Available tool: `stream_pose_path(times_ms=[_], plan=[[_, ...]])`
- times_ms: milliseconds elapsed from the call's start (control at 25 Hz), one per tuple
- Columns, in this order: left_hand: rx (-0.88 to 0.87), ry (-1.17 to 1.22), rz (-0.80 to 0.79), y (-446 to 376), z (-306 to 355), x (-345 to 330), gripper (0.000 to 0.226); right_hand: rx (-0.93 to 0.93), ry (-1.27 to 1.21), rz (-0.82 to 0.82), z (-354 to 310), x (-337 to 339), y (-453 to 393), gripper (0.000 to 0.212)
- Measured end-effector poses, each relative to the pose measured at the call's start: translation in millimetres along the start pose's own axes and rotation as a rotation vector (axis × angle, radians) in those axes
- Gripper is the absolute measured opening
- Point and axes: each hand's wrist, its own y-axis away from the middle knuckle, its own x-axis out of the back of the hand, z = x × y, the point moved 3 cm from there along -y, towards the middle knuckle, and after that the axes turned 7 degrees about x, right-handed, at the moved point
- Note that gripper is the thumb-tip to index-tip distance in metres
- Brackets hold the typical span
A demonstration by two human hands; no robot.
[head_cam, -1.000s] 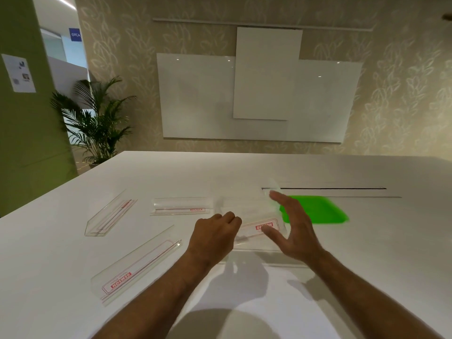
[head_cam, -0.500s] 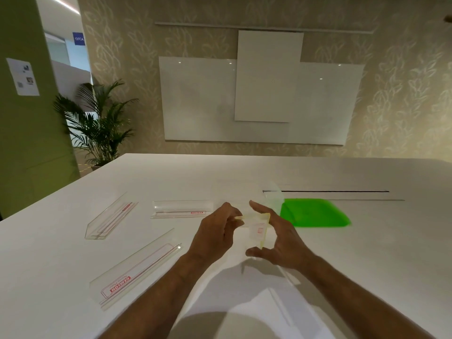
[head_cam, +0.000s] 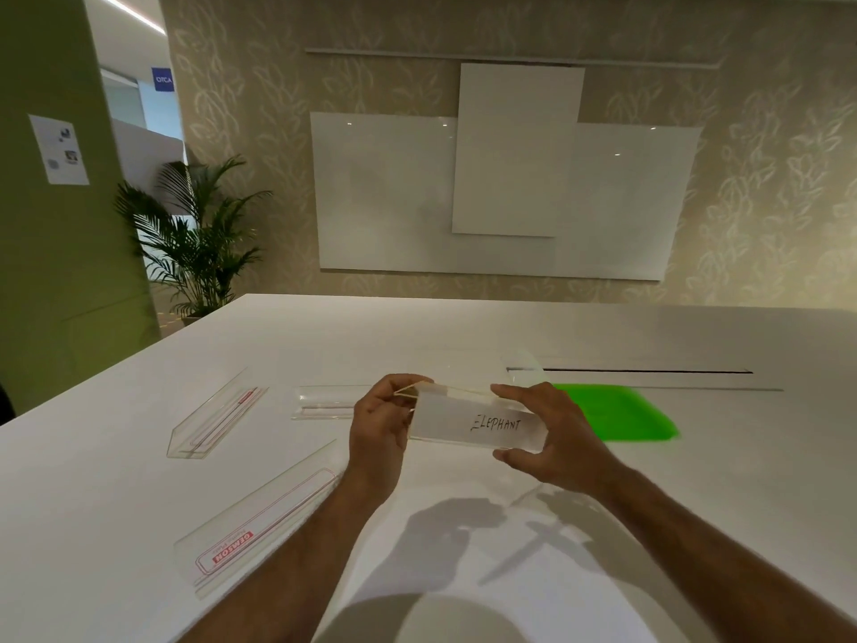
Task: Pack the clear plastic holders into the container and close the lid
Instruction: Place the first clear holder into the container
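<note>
I hold a clear plastic holder [head_cam: 468, 422] above the white table [head_cam: 116, 480], with a paper inside reading "ELEPHANT". My left hand [head_cam: 378, 424] pinches its left end and my right hand [head_cam: 542, 433] grips its right end. Three more clear holders lie on the table to the left: one near the front [head_cam: 259, 522], one further back on the left [head_cam: 215, 420], and one partly hidden behind my left hand [head_cam: 324, 401]. A bright green lid [head_cam: 617, 413] lies flat behind my right hand. A clear container [head_cam: 524, 364] is faintly visible beyond it; its outline is hard to tell.
A long dark slot [head_cam: 649, 371] runs across the table behind the green lid. A potted palm [head_cam: 195, 243] stands beyond the table's far left corner. Whiteboards [head_cam: 505, 192] hang on the far wall.
The holder has been lifted off the table and turned lengthwise between both hands, so its "ELEPHANT" paper now faces me. My right hand went from open to gripping the right end.
</note>
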Motion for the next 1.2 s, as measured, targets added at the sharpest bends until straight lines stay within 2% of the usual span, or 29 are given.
stream_pose_path(times_ms=[80, 280, 480, 640, 800, 1000, 1200], plan=[[-0.068, -0.004, -0.011, -1, 4, 5, 0.033, 0.019, 0.067, -0.023, 1, 5, -5, 0.076], [-0.173, -0.358, -0.045, -6, -2, 17, 0.032, 0.061, 0.199, -0.103, 2, 9, -16, 0.074], [-0.248, -0.729, -0.025, -18, 1, 26, 0.034, 0.018, 0.236, -0.180, 12, 7, -23, 0.074], [-0.254, -0.861, -0.033, -41, 10, 23, 0.030, -0.007, 0.322, -0.215, 23, 11, -45, 0.072], [-0.337, -1.055, -0.044, -79, 23, 16, 0.030, -0.083, 0.388, -0.279, 40, 17, -83, 0.072], [-0.261, -1.252, -0.103, -131, 22, 12, 0.023, -0.145, 0.320, -0.361, 72, 13, -124, 0.053], [-0.147, -1.410, -0.138, -161, 2, 9, 0.023, -0.181, 0.254, -0.504, 102, -4, -143, 0.043]])
